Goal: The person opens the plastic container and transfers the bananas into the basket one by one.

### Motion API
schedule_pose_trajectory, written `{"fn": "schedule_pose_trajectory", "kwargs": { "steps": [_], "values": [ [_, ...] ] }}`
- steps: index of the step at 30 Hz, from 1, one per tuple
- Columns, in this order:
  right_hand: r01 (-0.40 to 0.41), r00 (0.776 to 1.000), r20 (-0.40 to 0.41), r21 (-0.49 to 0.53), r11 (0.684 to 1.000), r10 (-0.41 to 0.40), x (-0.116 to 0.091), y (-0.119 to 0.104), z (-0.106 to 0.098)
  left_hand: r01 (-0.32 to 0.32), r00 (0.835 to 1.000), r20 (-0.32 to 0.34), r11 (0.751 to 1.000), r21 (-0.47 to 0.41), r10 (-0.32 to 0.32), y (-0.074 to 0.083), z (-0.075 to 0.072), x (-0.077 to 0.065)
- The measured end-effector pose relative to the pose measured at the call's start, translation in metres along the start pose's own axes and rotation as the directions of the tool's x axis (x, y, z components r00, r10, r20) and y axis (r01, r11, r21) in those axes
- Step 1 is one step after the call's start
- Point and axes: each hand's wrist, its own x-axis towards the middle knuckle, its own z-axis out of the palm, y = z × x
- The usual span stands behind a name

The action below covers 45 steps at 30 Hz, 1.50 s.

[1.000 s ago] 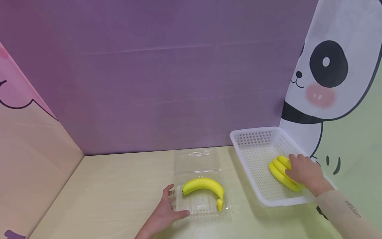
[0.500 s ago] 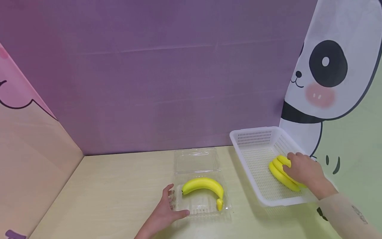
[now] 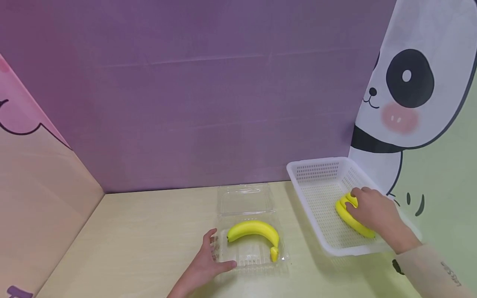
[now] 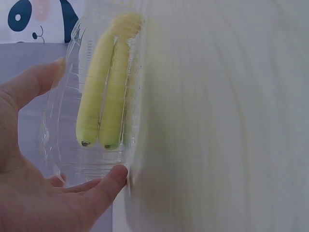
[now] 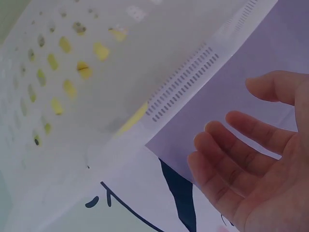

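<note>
A yellow banana (image 3: 257, 228) lies in a clear plastic clamshell box (image 3: 247, 256) whose lid is folded back. Seen through the plastic in the left wrist view, the banana (image 4: 94, 96) looks doubled. My left hand (image 3: 205, 263) holds the box's left end between thumb and fingers. Several bananas (image 3: 350, 220) sit bunched in a white plastic basket (image 3: 311, 215) at the right. Over this bunch is my right hand (image 3: 374, 211), hiding part of it. In the right wrist view the right hand (image 5: 251, 159) is loosely bent above the basket's rim, holding nothing.
A purple cloth wall (image 3: 223, 103) closes off the back, and a panda-printed panel (image 3: 395, 120) stands right behind the basket. Bare pale tabletop (image 3: 141, 240) extends left of the box.
My right hand has shifted a little left over the banana bunch and covers more of it. The left hand, box and single banana stay in place.
</note>
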Motion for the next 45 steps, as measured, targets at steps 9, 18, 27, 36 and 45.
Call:
{"fn": "schedule_pose_trajectory", "kwargs": {
  "steps": [9,18,27,36,45],
  "values": [
    [0.022,0.999,-0.037,0.054,0.998,-0.021,-0.004,-0.011,-0.001,-0.004,1.0,-0.009,1.0,-0.001,0.004,0.0,0.001,-0.001],
    [0.056,0.995,-0.086,0.065,0.996,-0.05,-0.009,-0.022,0.002,0.0,1.0,-0.024,1.0,0.026,0.001,-0.001,0.001,-0.001],
    [0.092,0.99,-0.115,0.086,0.992,-0.082,-0.013,-0.031,0.003,-0.004,1.0,-0.015,1.0,0.011,0.004,-0.001,0.0,-0.001],
    [0.112,0.985,-0.141,0.087,0.99,-0.099,-0.017,-0.04,0.002,-0.005,1.0,-0.017,1.0,0.019,0.005,-0.001,0.0,-0.001],
    [0.151,0.971,-0.201,0.083,0.985,-0.132,-0.021,-0.049,0.005,-0.006,1.0,-0.013,1.0,0.005,0.006,0.0,0.0,-0.002]
  ]
}}
